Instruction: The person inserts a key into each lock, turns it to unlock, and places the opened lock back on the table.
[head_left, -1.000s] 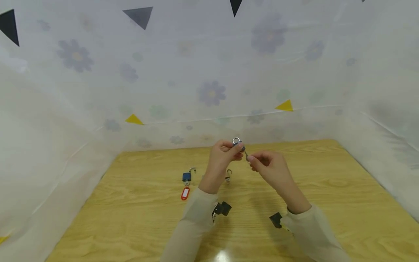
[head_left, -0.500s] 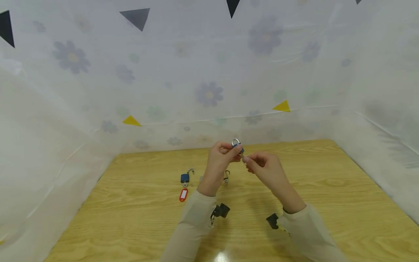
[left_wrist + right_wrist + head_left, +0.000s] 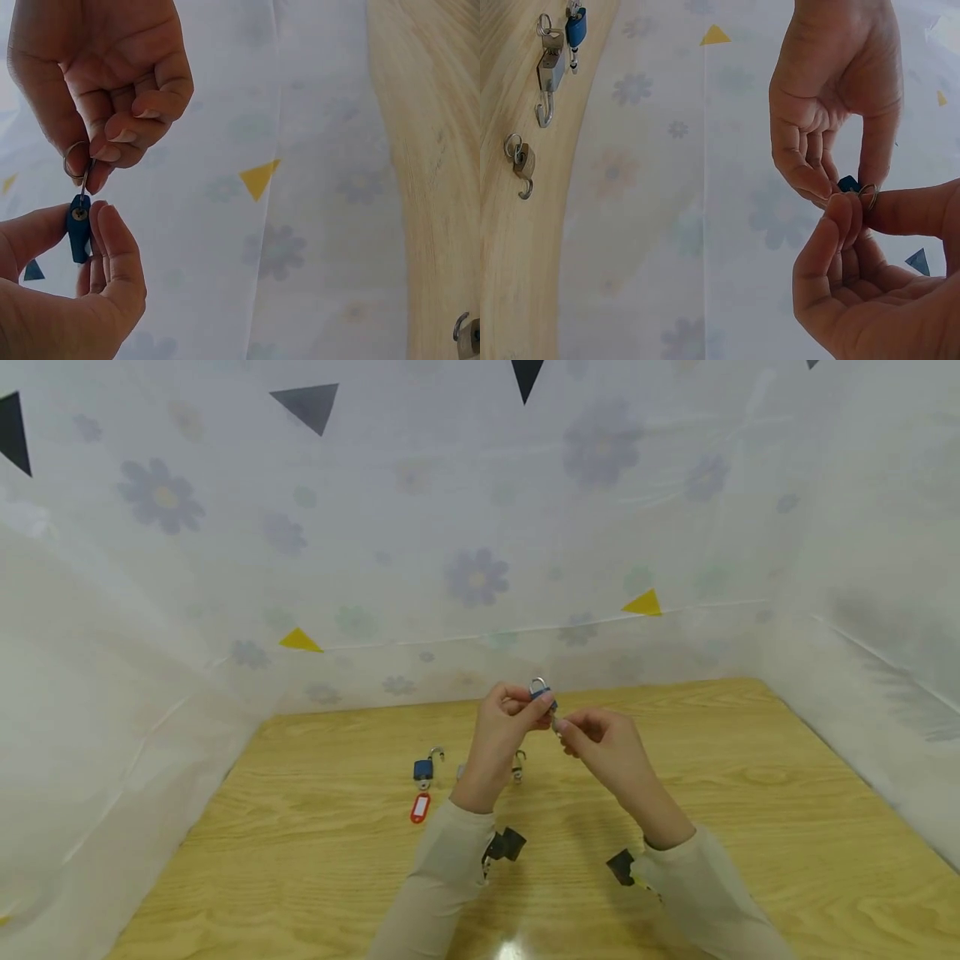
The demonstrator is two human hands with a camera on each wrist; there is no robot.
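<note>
Padlock between both hands

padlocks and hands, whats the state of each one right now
blue padlock in hand: held up off the table, key in its keyhole, shackle looks closed
key: inserted in that padlock, ring at its outer end
left hand: pinches the padlock body
right hand: pinches the key
blue padlock on table: shackle open, red tag beside it
silver padlock: lying on table, shackle open
brass padlock: lying on table, shackle open
</note>
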